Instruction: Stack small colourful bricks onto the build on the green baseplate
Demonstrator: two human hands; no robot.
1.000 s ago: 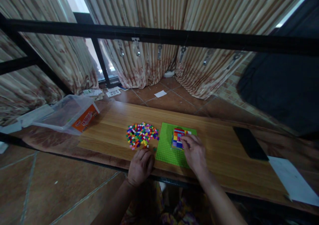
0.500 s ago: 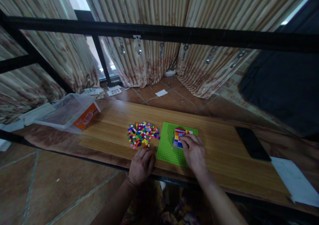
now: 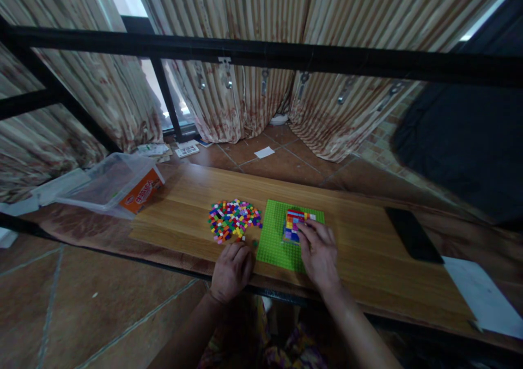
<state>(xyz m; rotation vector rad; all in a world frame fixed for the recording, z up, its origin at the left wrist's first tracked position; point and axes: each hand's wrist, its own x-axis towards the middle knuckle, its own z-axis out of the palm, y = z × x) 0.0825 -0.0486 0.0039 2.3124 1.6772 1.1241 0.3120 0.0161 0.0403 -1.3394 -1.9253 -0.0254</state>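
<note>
Right hand is at the coloured bricks on the green board, thumb and finger bent in; whether they're clamped on one, I can't tell. Left hand curls beside the loose pile, its grip hidden. Looks like brick-fitting; the next move calls for careful lining-up. Right fingers hide some bricks; plastic tub and dark slab sit well apart.

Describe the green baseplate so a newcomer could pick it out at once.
Find the long wooden board, then the heap of small multicoloured bricks on it. Just right of that heap, partly covered by the right hand, lies the baseplate. Unlike the heap, it is one flat, bright green, studded sheet.
</note>
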